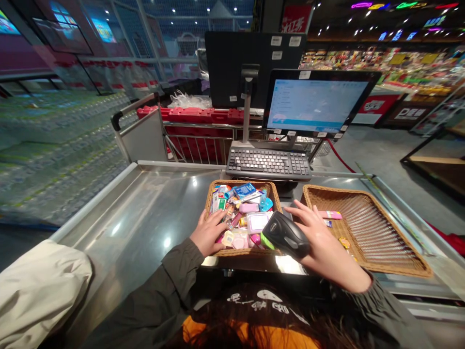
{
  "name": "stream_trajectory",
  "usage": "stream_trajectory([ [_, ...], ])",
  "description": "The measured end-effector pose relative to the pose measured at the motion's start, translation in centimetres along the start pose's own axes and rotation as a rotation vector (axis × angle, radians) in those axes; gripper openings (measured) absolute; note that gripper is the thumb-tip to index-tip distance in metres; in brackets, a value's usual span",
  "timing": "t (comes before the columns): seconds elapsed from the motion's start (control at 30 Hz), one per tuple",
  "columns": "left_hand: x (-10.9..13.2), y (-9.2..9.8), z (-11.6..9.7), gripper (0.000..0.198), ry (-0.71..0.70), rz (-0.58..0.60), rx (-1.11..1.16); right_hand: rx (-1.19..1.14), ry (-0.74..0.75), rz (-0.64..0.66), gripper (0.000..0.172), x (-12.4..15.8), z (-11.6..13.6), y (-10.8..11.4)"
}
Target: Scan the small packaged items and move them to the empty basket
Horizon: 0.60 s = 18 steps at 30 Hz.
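My left hand reaches into a wicker basket full of several small packaged items, fingers curled among them at its near left side. What the fingers grip is hidden. My right hand holds a black barcode scanner with a green tip, pointed left toward the full basket. The index finger stretches forward along the scanner. To the right stands a second, larger wicker basket with a pink item and a few small pieces near its left edge.
Both baskets sit on a steel checkout counter. Behind them are a keyboard, a lit monitor and a dark customer screen. Red shopping baskets are stacked behind a rail. A pale sleeve shows at lower left.
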<state>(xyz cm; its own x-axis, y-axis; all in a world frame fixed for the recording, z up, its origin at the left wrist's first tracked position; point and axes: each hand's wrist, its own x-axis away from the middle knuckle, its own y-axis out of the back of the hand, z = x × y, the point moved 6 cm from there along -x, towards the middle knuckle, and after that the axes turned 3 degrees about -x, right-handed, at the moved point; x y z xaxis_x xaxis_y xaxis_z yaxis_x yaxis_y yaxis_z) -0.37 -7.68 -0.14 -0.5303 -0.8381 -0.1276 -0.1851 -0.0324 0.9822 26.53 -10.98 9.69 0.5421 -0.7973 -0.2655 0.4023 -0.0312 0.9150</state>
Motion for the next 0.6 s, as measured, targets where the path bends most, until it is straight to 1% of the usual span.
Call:
stream_trajectory([
  [0.07, -0.1, 0.4, 0.0, 0.045, -0.008, 0.021, -0.001, -0.008, -0.014, -0.003, 0.05, 0.1, -0.1, 0.0],
  [0.13, -0.3, 1.1, -0.2, 0.041, -0.006, 0.043, -0.016, -0.02, -0.024, -0.002, 0.049, 0.2, -0.2, 0.0],
  [0.23, -0.8, 2.9, -0.9, 0.035, -0.008, 0.045, -0.049, -0.023, -0.052, 0.0, 0.047, 0.5, -0.8, 0.3],
  [0.3, -1.2, 4.4, -1.8, 0.034, -0.037, 0.009, -0.067, -0.013, -0.086, -0.023, 0.044, 1.0, -1.7, 0.9],
  [0.37, -1.9, 6.0, -3.1, 0.035, -0.094, -0.041, -0.078, 0.007, -0.127, -0.058, 0.041, 1.8, -2.9, 1.7],
  [0.47, -3.5, 7.9, -5.4, 0.033, -0.199, -0.11, -0.076, 0.054, -0.203, -0.119, 0.044, 3.8, -5.3, 3.2],
  [0.53, -5.2, 8.6, -7.2, 0.031, -0.27, -0.133, -0.063, 0.091, -0.268, -0.163, 0.045, 5.8, -7.3, 4.4],
  [0.6, -7.5, 8.7, -9.1, 0.031, -0.341, -0.128, -0.046, 0.126, -0.338, -0.205, 0.045, 8.2, -9.2, 5.6],
])
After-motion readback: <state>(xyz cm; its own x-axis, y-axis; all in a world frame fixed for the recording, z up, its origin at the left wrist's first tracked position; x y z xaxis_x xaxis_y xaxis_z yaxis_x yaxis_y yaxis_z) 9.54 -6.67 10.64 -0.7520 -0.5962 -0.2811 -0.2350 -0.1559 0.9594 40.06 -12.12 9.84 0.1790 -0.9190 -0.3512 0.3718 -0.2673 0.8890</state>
